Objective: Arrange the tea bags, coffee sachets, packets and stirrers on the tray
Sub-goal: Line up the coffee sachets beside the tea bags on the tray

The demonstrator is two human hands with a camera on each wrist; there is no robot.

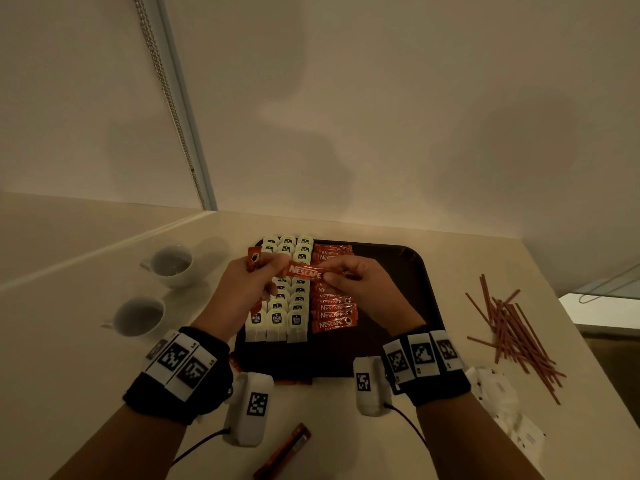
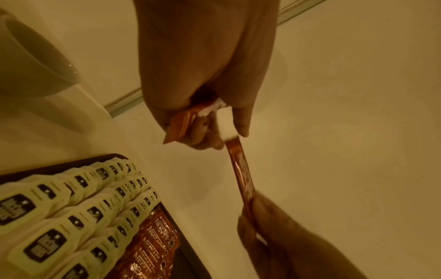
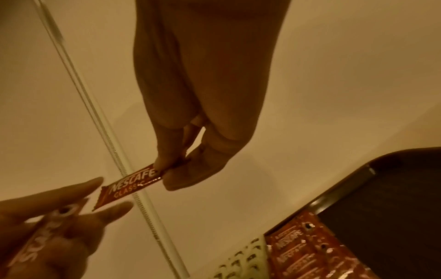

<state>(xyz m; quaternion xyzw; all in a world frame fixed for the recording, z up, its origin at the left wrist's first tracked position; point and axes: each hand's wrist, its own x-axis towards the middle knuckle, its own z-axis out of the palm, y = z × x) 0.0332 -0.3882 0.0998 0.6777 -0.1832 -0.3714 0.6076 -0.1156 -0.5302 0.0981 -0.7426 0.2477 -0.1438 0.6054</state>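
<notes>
Above the tray (image 1: 420,271), the right hand (image 1: 360,284) pinches 1 end of a coffee sachet (image 1: 304,270); the left hand (image 1: 244,284) clutches spare sachets (image 1: 255,258). It looks light, thin, floppy and probably slippery, so hold the crimped end seal.

Dim, warm yellowish light throughout; soft shadows fall on the far wall (image 1: 346,133). Wide-angle bending curves the edges. Both wrist views are grainy and motion-blurred.

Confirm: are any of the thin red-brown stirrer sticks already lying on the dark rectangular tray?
No: the thin red-brown stirrer sticks all lie in a loose heap on the pale counter, right of the dark rectangular tray.
</notes>
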